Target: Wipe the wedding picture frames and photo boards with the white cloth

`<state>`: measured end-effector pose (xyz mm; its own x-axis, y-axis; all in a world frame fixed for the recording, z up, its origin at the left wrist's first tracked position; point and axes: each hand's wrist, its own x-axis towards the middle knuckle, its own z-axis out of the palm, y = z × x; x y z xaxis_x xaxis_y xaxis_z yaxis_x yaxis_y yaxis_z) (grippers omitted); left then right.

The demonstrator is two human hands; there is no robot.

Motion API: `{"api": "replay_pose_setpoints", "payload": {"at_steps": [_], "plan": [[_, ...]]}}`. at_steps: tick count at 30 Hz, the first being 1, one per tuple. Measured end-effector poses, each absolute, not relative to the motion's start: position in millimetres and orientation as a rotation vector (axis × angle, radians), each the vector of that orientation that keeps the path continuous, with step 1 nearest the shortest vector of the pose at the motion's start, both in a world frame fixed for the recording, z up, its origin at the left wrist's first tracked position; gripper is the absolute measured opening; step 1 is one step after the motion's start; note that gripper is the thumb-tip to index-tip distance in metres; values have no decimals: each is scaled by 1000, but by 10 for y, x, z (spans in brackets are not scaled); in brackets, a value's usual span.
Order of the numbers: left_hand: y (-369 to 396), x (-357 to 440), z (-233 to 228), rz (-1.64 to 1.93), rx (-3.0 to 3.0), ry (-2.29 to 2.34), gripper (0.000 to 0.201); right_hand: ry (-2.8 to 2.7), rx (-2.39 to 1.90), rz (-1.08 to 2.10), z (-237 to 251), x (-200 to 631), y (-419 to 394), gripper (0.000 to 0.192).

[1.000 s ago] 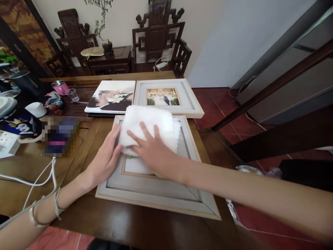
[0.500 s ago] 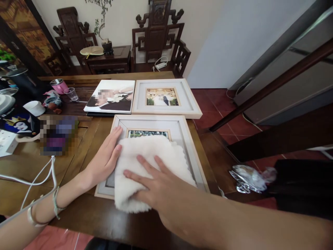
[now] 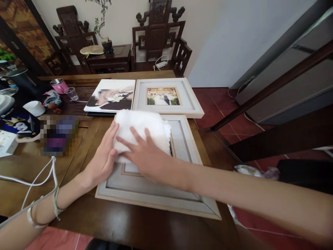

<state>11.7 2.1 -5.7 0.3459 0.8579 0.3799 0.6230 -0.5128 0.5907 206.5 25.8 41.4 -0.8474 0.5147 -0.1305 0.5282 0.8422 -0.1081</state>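
White cloth (image 3: pixel 142 127) lies under spread right hand (image 3: pixel 147 156) on picture frame (image 3: pixel 182 139)

soft, even daylight; no hard shadows, faint sheen on the dark table (image 3: pixel 125 225). wide-angle stretch bends my right forearm (image 3: pixel 260 201) and the frame edges. my right hand (image 3: pixel 148 158) shows slight motion blur; two patches are pixelated.

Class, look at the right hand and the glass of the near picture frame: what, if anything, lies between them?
The folded white cloth does. The right hand presses flat on it, and it lies on the upper part of the near frame. The left hand rests directly on the frame's left edge with nothing between.
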Motion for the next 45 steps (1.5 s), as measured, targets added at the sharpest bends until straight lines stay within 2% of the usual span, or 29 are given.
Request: {"api": "replay_pose_setpoints", "payload": {"at_steps": [3, 5, 9, 11, 13, 16, 20, 23, 27, 30, 34, 39, 42, 45], "plan": [[21, 111, -46, 947, 2252, 1308, 72, 2857, 603, -423, 536, 2231, -24, 62], [20, 113, -34, 911, 2249, 1317, 71, 2816, 526, -542, 553, 2370, -204, 61], [21, 147, -7, 691, 2256, 1419, 59, 2823, 576, -614, 473, 2649, -459, 26], [27, 172, 3, 593, 2275, 1463, 55, 2812, 681, -595, 451, 2778, -495, 21], [33, 191, 7, 557, 2303, 1470, 54, 2769, 820, -545, 459, 2887, -451, 23], [37, 197, 6, 553, 2320, 1469, 54, 2720, 1009, -426, 482, 2995, -237, 42], [34, 187, 11, 550, 2325, 1461, 53, 2713, 1171, -48, 462, 3046, 198, 60], [31, 187, 14, 540, 2320, 1465, 53, 2664, 1203, 227, 397, 3037, 435, 62], [34, 192, 6, 551, 2312, 1475, 54, 2636, 1258, 341, 283, 2976, 376, 62], [37, 196, -5, 565, 2312, 1478, 54, 2664, 1251, 233, 268, 2952, 79, 54], [36, 200, -16, 574, 2320, 1485, 55, 2831, 1121, 12, 362, 3049, -418, 33], [31, 210, -23, 580, 2312, 1497, 54, 3049, 901, -195, 416, 3074, -786, 35], [28, 218, -27, 620, 2298, 1488, 53, 3003, 966, -297, 369, 2816, -792, 22], [25, 219, -30, 671, 2275, 1485, 52, 3007, 909, -403, 351, 2487, -700, 23]]}}
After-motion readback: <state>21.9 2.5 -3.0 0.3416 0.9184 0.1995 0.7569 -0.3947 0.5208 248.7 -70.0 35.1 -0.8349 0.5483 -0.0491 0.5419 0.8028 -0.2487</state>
